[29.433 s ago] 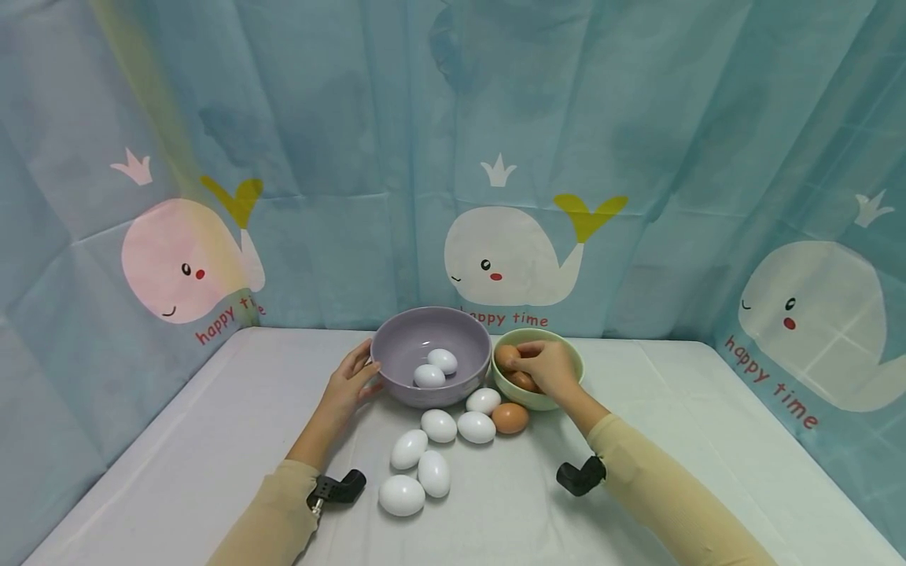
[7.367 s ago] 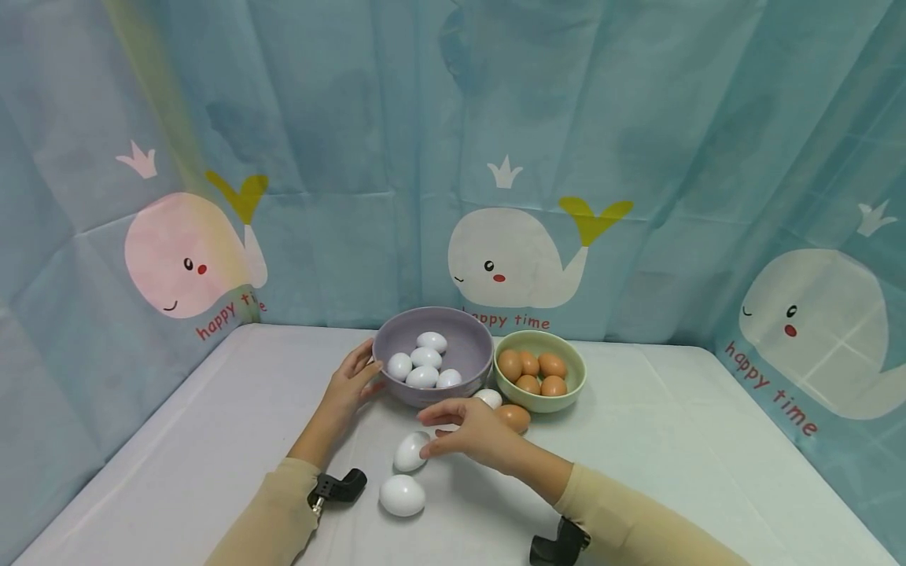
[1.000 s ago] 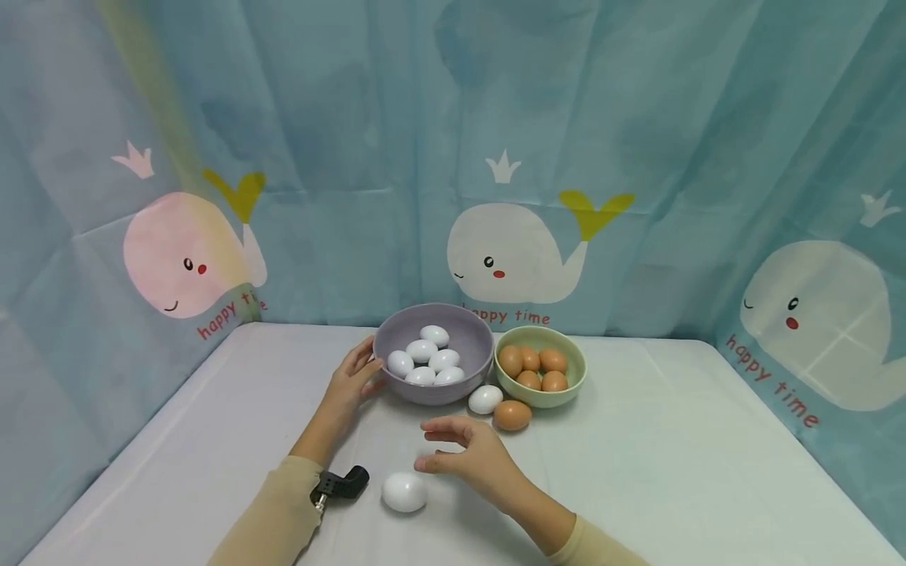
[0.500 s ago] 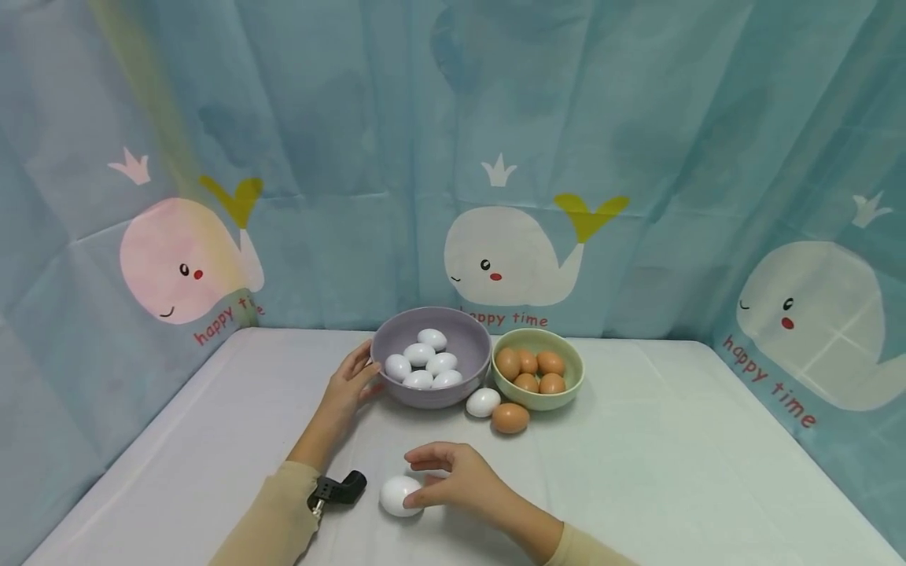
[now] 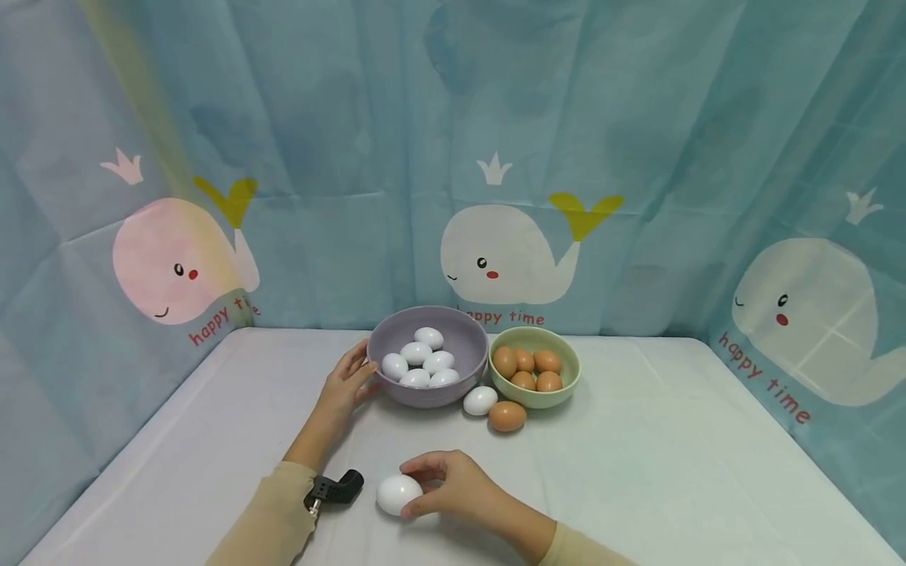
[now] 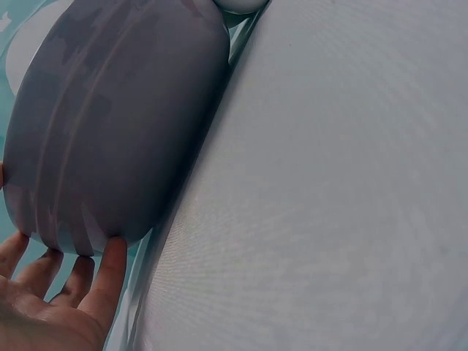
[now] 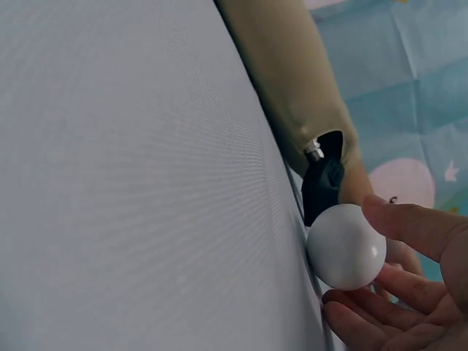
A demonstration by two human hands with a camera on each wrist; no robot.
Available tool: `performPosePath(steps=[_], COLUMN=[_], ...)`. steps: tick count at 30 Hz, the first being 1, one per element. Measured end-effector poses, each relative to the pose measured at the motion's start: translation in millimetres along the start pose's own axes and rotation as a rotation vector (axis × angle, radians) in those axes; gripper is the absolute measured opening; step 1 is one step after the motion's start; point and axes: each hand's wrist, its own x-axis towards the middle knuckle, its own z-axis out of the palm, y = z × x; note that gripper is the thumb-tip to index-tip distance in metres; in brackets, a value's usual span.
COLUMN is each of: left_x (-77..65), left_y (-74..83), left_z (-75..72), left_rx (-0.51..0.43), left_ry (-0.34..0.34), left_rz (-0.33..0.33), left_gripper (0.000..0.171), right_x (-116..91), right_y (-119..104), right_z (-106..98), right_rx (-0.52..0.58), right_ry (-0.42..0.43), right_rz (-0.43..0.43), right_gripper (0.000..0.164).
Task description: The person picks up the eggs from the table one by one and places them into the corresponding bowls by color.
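In the head view my right hand pinches a white egg on the near part of the table, thumb on one side and fingertips on the other. The right wrist view shows the thumb on this egg and the other fingers curved beneath it. My left hand touches the left side of a purple bowl, which holds several white eggs. Spread fingertips meet the bowl's outer wall in the left wrist view.
A green bowl with several brown eggs stands against the purple bowl's right. In front of both lie another white egg and a brown egg. A whale-print curtain hangs behind the white table.
Over the longer span, white eggs have gone into the purple bowl and brown ones into the green. Within the last second my right hand has come down and taken hold of the near egg.
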Motion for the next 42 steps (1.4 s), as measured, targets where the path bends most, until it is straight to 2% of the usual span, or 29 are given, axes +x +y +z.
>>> performPosePath(steps=[4, 13, 22, 32, 42], left_x=[-0.5, -1.2, -1.3, -7.5, -4.3], left_y=[-0.7, -1.0, 2.1, 3.2, 7.8], left_z=[-0.4, 1.3, 1.2, -5.4, 1.8], left_rx=[0.005, -0.011, -0.009, -0.005, -0.006], left_ry=[-0.006, -0.001, -0.01, 0.005, -0.003], left_rz=[0.001, -0.003, 0.002, -0.011, 0.001], left_gripper=[0.063, 0.062, 0.063, 0.062, 0.062], right_x=[0.7, -0.2, 0.6, 4.4, 4.7], right_y=[0.9, 2.4, 1.3, 3.6, 1.5], right_z=[-0.7, 1.2, 1.2, 4.4, -3.6], right_rx=[-0.038, -0.024, -0.073, -0.051, -0.052], right_ry=[-0.005, -0.033, -0.051, -0.051, -0.024], right_rz=[-0.001, -0.031, -0.073, -0.048, -0.033], right_gripper=[0.044, 0.042, 0.037, 0.035, 0.034])
